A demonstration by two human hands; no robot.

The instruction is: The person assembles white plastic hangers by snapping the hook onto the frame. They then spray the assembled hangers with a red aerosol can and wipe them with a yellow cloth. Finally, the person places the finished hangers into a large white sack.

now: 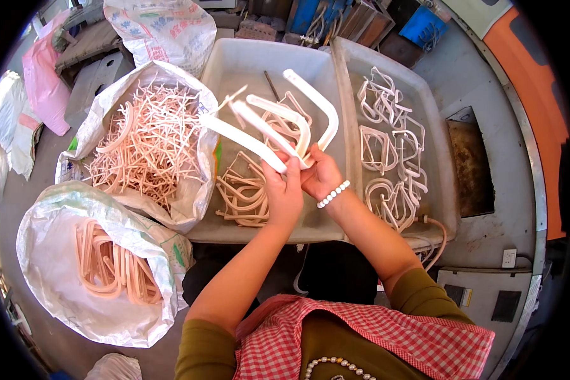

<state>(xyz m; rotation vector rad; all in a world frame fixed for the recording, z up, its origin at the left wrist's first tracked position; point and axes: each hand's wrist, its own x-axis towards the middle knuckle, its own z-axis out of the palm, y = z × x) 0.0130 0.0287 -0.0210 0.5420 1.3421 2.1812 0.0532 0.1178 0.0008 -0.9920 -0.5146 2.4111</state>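
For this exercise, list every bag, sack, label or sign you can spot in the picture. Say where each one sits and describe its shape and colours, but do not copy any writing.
Printed sack: top centre-left, white woven, red and blue print.
Open sack: left of the trays, white, holding pale pink plastic offcuts.
Lower sack: bottom left, white, holding curved pink pieces.
Pink bag: far left, plain pink.
Small label: lower right, white and yellow rectangle.
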